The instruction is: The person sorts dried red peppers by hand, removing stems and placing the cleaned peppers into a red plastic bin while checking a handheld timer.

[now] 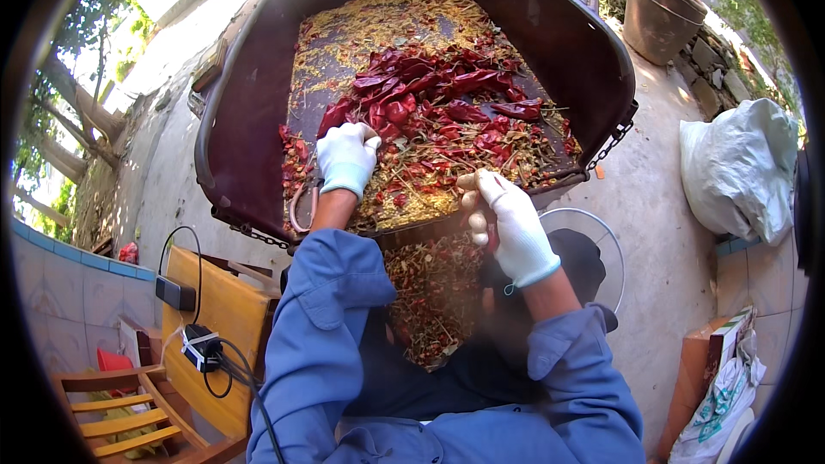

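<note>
Both my hands wear white gloves with pale blue cuffs. My left hand is curled at the near left edge of a heap of dried red chili peppers; its fingertips are hidden, so a grip on a pepper cannot be told. By its wrist lies a looped metal handle, apparently of scissors. My right hand is raised over the near edge of a dark red metal cart bed, fingers curled and thumb near the index finger. A little red shows by its palm. Yellow seeds, stems and pepper scraps cover the bed's floor.
Stems and scraps are heaped between my legs below the cart. Chains hang at its corners. A wooden cabinet with black adapters and cables stands left, beside a wooden chair. Right are a wire hoop, a white sack and a large bucket.
</note>
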Action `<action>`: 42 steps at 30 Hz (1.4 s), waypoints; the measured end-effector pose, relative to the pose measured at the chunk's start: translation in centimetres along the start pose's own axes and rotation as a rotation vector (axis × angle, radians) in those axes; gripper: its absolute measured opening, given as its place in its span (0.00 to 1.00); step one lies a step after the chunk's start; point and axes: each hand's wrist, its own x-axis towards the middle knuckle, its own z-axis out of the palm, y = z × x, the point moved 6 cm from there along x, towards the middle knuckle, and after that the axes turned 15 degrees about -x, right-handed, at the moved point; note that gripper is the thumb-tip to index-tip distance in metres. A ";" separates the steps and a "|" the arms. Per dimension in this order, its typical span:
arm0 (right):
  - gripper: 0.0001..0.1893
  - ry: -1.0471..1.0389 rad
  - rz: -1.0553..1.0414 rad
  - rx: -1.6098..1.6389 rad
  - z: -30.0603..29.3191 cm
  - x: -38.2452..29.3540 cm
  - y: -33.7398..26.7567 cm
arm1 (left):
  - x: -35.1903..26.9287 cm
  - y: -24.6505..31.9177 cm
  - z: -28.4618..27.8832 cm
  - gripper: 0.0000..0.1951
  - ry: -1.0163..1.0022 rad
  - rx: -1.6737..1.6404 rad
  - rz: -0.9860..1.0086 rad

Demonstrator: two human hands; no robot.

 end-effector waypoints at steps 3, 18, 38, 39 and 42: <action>0.17 0.058 -0.021 -0.113 0.3 -0.1 -0.3 | -0.4 -0.6 -0.9 0.08 0.126 -0.155 0.009; 0.14 0.242 -0.430 -0.631 0.6 0.0 -1.5 | -2.0 1.3 -2.5 0.06 0.076 -0.367 -0.002; 0.09 0.331 -0.866 -1.202 4.8 -1.5 -2.5 | -10.6 6.9 -5.8 0.09 -0.073 -1.006 0.220; 0.09 0.321 -0.879 -1.194 5.0 -1.6 -2.6 | -10.7 6.9 -5.9 0.08 -0.041 -0.988 0.230; 0.08 0.278 -0.889 -1.164 5.3 -1.7 -2.7 | -11.2 7.2 -6.3 0.06 0.037 -0.944 0.231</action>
